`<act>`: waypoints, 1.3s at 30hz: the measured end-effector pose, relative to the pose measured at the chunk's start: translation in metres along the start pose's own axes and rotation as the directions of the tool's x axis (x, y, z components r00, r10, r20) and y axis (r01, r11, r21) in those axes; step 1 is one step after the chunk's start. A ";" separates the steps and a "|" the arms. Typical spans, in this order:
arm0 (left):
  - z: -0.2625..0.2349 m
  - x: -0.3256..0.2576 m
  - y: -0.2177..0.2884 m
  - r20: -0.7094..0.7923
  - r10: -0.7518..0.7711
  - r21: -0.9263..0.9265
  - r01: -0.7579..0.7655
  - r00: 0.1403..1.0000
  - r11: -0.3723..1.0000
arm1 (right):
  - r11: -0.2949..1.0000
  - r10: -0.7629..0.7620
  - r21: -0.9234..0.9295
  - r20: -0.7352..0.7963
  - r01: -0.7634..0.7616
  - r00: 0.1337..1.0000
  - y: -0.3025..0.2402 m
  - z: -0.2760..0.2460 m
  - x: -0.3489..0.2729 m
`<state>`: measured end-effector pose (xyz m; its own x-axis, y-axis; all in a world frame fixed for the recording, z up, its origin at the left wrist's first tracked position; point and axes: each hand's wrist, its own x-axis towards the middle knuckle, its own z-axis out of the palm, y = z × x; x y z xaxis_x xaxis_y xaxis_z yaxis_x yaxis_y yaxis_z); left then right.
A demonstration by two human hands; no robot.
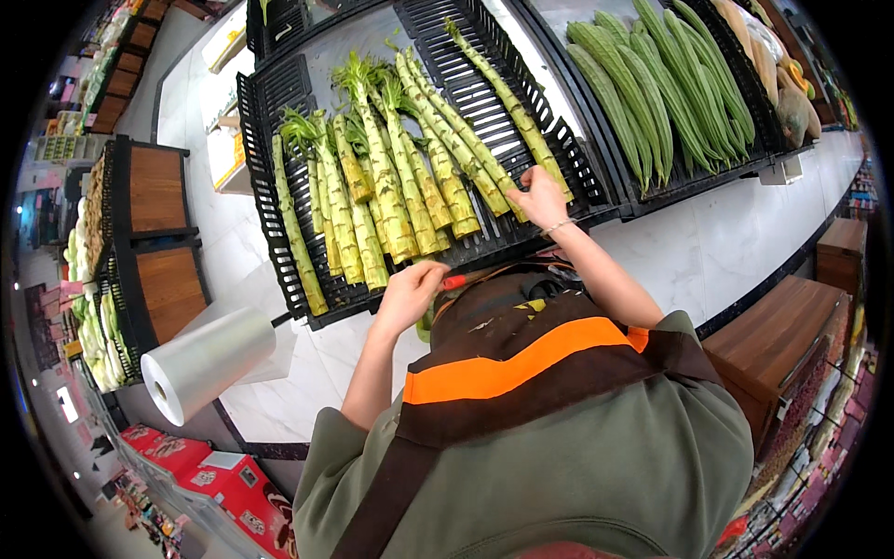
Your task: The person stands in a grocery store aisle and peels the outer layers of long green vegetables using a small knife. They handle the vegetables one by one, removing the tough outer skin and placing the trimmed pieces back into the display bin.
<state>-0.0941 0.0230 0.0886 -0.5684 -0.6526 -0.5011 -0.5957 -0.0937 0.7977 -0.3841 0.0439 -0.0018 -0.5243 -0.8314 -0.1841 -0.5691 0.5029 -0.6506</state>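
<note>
Celtuce stalks (396, 205), pale green with leafy tops, lie side by side in a black slatted crate (270, 224). Their cut ends point toward me. At the crate's front right, my right hand (543, 200) is closed, its fingertips at the cut end of one celtuce stalk (475, 154). A single celtuce stalk (507, 102) lies apart to the right of that hand. My left hand (413, 293) is closed at the crate's front edge. A small red piece (453, 282) shows right by its fingertips; whether the hand holds it is unclear.
Right of the crate, long ridged green gourds (661, 93) fill another black crate. A plastic bag roll (209, 363) sticks out at the left, near my left forearm. Wooden-sided stands (168, 279) are at the left; a brown wooden box (782, 335) stands at the right.
</note>
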 end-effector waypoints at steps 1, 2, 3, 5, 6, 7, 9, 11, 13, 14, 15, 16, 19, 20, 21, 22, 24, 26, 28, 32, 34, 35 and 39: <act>0.005 0.008 0.008 -0.009 0.046 0.010 -0.046 0.999 0.999 | 0.998 -0.004 -0.064 0.001 0.004 1.000 0.001 0.008 0.007; 0.010 0.017 0.015 -0.035 0.078 0.011 -0.078 0.996 0.997 | 0.994 -0.009 -0.104 0.008 0.010 1.000 0.002 0.015 0.012; 0.013 0.025 0.021 0.009 0.044 0.042 -0.044 0.999 0.998 | 0.986 0.022 -0.167 0.032 -0.016 0.999 -0.004 0.016 0.017; 0.022 0.032 0.036 0.052 0.104 0.063 -0.107 0.993 0.992 | 0.983 0.151 -0.125 0.105 -0.138 0.983 0.001 0.020 0.027; 0.026 0.036 0.034 0.080 0.087 0.020 -0.088 0.993 0.996 | 0.984 0.166 -0.086 0.123 -0.156 0.978 0.005 0.024 0.031; 0.028 0.038 0.040 0.114 0.077 0.069 -0.085 0.991 0.994 | 0.983 0.182 -0.048 0.140 -0.177 0.973 0.012 0.026 0.035; 0.033 0.043 0.041 0.123 0.093 0.048 -0.099 0.988 0.994 | 0.983 0.170 0.038 0.150 -0.178 0.974 0.023 0.028 0.040; 0.036 0.054 0.033 0.117 0.070 0.048 -0.076 0.991 0.996 | 0.982 0.117 0.134 0.132 -0.134 0.984 0.031 0.030 0.042; 0.038 0.059 0.033 0.117 0.043 0.007 -0.044 0.992 0.999 | 0.966 0.074 0.235 0.151 -0.109 0.986 0.042 0.031 0.043; 0.037 0.065 0.035 0.115 0.031 -0.031 -0.028 0.993 0.999 | 0.947 0.047 0.308 0.160 -0.095 0.986 0.047 0.031 0.045; 0.038 0.069 0.036 0.118 0.015 -0.072 -0.007 0.993 0.997 | 0.923 0.024 0.376 0.170 -0.087 0.985 0.052 0.030 0.044; 0.038 0.076 0.034 0.115 0.033 -0.097 -0.022 0.993 0.995 | 0.837 -0.018 0.534 0.244 -0.118 0.970 0.056 0.028 0.045; 0.035 0.088 0.028 0.069 0.020 -0.176 -0.007 0.997 0.984 | 0.320 -0.032 0.775 0.584 -0.545 0.811 0.009 -0.012 0.037; 0.036 0.094 0.024 0.048 0.037 -0.221 -0.025 0.998 0.975 | 0.283 -0.038 0.757 0.623 -0.589 0.781 -0.005 -0.028 0.036; 0.035 0.098 0.031 0.039 0.041 -0.228 -0.031 0.998 0.973 | 0.219 -0.098 0.762 0.639 -0.610 0.763 -0.011 -0.031 0.039; 0.034 0.102 0.036 0.029 0.045 -0.235 -0.037 0.999 0.971 | 0.142 -0.072 0.746 0.663 -0.651 0.745 -0.017 -0.034 0.041; 0.034 0.107 0.048 -0.012 0.056 -0.315 -0.057 0.998 0.947 | 0.050 -0.061 0.726 0.687 -0.686 0.724 -0.030 -0.040 0.047; 0.034 0.107 0.060 -0.043 0.080 -0.368 -0.090 0.996 0.925 | 0.026 -0.083 0.727 0.686 -0.686 0.723 -0.042 -0.043 0.054; 0.033 0.106 0.072 -0.079 0.093 -0.418 -0.118 0.992 0.901 | 0.035 -0.105 0.739 0.672 -0.672 0.733 -0.057 -0.051 0.057; 0.029 0.100 0.087 -0.111 0.120 -0.412 -0.156 0.986 0.898 | 0.088 -0.093 0.776 0.631 -0.625 0.771 -0.078 -0.061 0.057; 0.028 0.101 0.084 -0.137 0.120 -0.453 -0.170 0.983 0.875 | 0.154 -0.105 0.792 0.607 -0.591 0.787 -0.082 -0.062 0.055; 0.028 0.101 0.083 -0.150 0.120 -0.472 -0.178 0.981 0.863 | 0.193 -0.100 0.799 0.594 -0.570 0.798 -0.083 -0.064 0.052; 0.028 0.101 0.084 -0.298 0.122 -0.470 -0.257 0.947 0.844 | 0.333 -0.054 0.841 0.468 -0.426 0.882 -0.095 -0.069 0.026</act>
<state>-0.2170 -0.0296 0.0956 -0.4418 -0.8533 -0.2769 -0.0899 -0.2649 0.9601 -0.3873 -0.0093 0.1059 -0.1350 -0.8711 -0.4723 0.5664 0.3232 -0.7581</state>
